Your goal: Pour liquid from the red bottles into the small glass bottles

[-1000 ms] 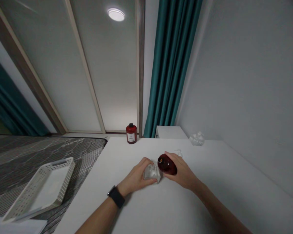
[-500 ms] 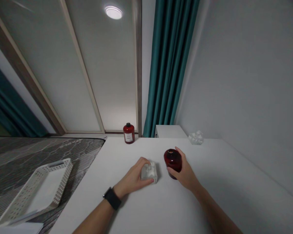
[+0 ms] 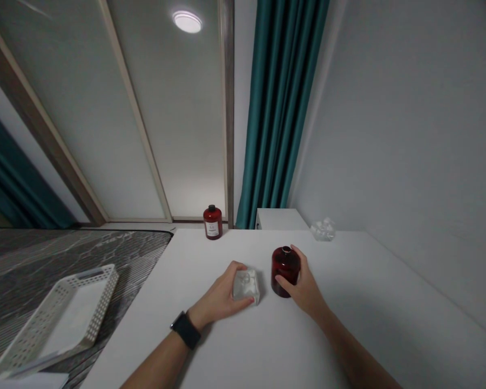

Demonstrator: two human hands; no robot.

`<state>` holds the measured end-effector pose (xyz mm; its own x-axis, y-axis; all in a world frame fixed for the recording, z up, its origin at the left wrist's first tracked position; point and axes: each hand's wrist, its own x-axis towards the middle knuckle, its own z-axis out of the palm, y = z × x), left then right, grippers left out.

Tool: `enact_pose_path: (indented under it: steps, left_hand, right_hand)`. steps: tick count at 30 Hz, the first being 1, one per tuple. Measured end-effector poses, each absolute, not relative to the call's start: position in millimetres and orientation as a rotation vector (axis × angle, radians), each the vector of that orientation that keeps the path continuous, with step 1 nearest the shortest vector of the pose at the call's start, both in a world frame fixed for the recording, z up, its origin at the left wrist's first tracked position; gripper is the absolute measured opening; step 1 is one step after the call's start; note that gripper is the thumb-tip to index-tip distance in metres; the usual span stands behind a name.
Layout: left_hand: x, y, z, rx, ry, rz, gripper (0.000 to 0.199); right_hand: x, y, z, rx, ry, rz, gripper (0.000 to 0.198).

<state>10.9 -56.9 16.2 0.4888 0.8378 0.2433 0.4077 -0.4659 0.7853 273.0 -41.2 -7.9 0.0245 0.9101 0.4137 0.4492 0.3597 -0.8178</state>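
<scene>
My right hand (image 3: 305, 289) is wrapped around a dark red glass bottle (image 3: 282, 272), which stands upright on the white table (image 3: 243, 346). No cap sits on its open neck. To its left, my left hand (image 3: 225, 294) grips a small clear, whitish block-like container (image 3: 245, 286) between thumb and fingers, down on the tabletop; I cannot make out exactly what it is. Farther back, a second red bottle (image 3: 213, 222) with a black cap and white label stands near the table's far edge.
A crumpled piece of clear plastic (image 3: 323, 229) lies at the back right. Behind the table is a white cabinet (image 3: 281, 218). A white perforated basket (image 3: 56, 319) sits low at the left, beyond the table edge. A wall borders the right side.
The dark red bottle in my right hand has gone from tilted to upright. My left hand and the clear container have stayed in place.
</scene>
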Motion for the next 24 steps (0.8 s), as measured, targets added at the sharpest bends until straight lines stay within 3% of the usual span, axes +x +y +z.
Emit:
enact_pose_path:
  steps: [8, 19, 24]
  left_hand:
    - [7.1, -51.9, 18.3, 2.256, 0.956, 0.929, 0.057]
    - [-1.2, -51.9, 25.1, 2.329, 1.055, 1.106, 0.019]
    - [-1.1, -51.7, 23.6, 2.424, 1.114, 1.067, 0.014]
  right_hand:
    - [255.9, -22.6, 7.8, -1.151, -1.657, 0.598, 0.072]
    - [214.3, 48.7, 4.3, -1.107, -1.636, 0.621, 0.071]
    - [208.0, 65.3, -7.5, -1.098, -1.616, 0.623, 0.076]
